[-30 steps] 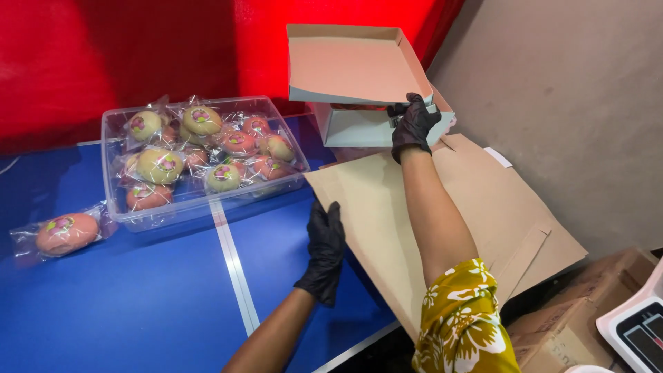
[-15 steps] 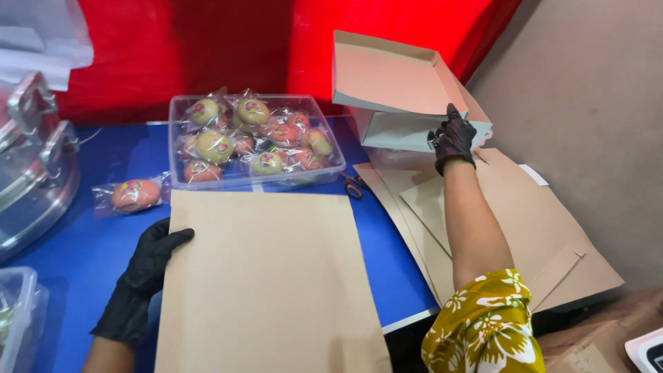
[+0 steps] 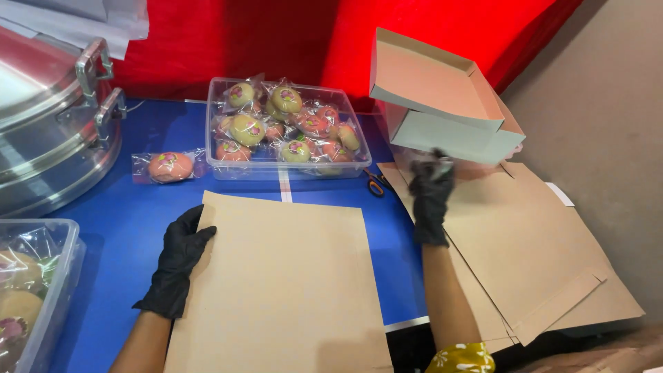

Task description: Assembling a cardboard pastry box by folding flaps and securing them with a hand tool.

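A flat brown cardboard sheet (image 3: 283,283) lies on the blue table in front of me. My left hand (image 3: 176,259), in a black glove, rests flat on the sheet's left edge with fingers spread. My right hand (image 3: 431,193), also gloved, hovers blurred between this sheet and a stack of flat cardboard sheets (image 3: 532,242) at the right; it seems to hold nothing. Two folded cardboard boxes (image 3: 435,97) are stacked just beyond the right hand.
A clear plastic tub (image 3: 286,128) of wrapped round pastries stands at the back centre. One wrapped pastry (image 3: 169,166) lies loose to its left. Orange-handled scissors (image 3: 376,184) lie near the tub. A large metal steamer (image 3: 48,124) fills the left, another clear tub (image 3: 34,290) the near left.
My right hand has come down from the folded boxes toward the table. My left hand has slid onto the sheet's left edge. The view has moved closer and leftward.
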